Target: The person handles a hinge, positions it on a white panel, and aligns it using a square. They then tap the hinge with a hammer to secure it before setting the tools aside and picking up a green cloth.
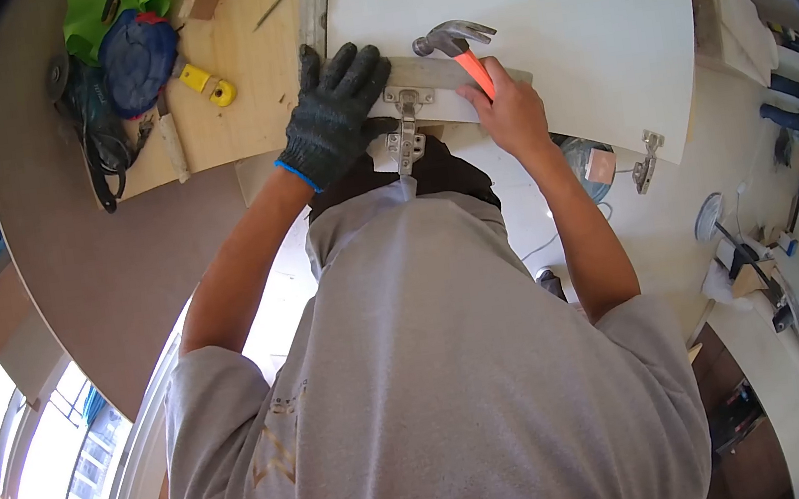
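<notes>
Right now the gloved left hand point(334, 117) lies flat, gripping nothing, pinning a metal square point(432, 74) to the white door panel point(531, 20) above the hinge point(406, 125); right hand point(508, 112) wraps the hammer point(458, 45); best keep taps light, square steady.

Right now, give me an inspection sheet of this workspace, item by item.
Surface: wooden worktop, with a white panel lying across it.
Job's things: claw hammer with an orange handle; metal hinge at the panel's near edge; second hinge at its right corner; metal ruler under the gloved hand.
Clutter: yellow tool, blue cap, green cloth.
Grippers: left hand, in a dark glove, presses flat on the ruler; right hand, bare, grips the hammer handle.
Cables: black cord bundled at the worktop's left edge.
Surroundings: bright window lower left; cluttered shelves on the right.
</notes>
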Available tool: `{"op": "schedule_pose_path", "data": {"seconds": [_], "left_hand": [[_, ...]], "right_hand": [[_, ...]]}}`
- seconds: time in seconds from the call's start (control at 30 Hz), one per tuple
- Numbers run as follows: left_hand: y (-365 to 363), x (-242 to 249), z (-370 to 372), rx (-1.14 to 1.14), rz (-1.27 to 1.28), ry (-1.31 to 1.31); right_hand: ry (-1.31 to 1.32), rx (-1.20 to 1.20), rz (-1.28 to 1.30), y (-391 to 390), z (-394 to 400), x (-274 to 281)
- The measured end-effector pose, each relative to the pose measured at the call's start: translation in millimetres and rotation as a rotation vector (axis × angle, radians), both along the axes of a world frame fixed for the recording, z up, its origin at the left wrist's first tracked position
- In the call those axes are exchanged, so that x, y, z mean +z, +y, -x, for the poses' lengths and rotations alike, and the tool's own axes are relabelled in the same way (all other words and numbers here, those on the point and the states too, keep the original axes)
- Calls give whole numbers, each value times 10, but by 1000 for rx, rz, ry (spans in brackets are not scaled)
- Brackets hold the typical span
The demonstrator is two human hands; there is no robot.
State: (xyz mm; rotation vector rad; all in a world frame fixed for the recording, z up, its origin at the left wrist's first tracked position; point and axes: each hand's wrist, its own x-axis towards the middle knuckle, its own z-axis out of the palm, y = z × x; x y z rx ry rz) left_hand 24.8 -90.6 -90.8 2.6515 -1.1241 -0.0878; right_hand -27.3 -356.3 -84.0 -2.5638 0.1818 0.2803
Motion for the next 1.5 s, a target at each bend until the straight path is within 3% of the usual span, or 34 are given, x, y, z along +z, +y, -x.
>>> {"op": "schedule_pose_path", "data": {"seconds": [0.47,0.57,0.67,0.9,1.0,1.17,1.3,1.5], "left_hand": [[-16,-23,-28,-138,-11,-135],[-7,-43,-29,-146,-8,-155],[-21,-53,-34,-139,-1,-174],[-9,-60,-16,-125,19,-180],[-6,-82,-20,-126,9,-185],[10,-92,-20,-144,5,-174],[22,-138,-31,-153,32,-170],[8,-98,-31,-133,32,-162]], "right_hand": [[69,-39,53,65,6,52],[51,-45,-55,48,24,80],[-96,-44,-193,-4,195,52],[-276,209,-11,3,634,177],[-154,181,45,75,661,236],[-172,119,-41,35,622,183],[-53,-72,-112,47,336,140],[-49,-107,-148,212,-64,-22]]}}
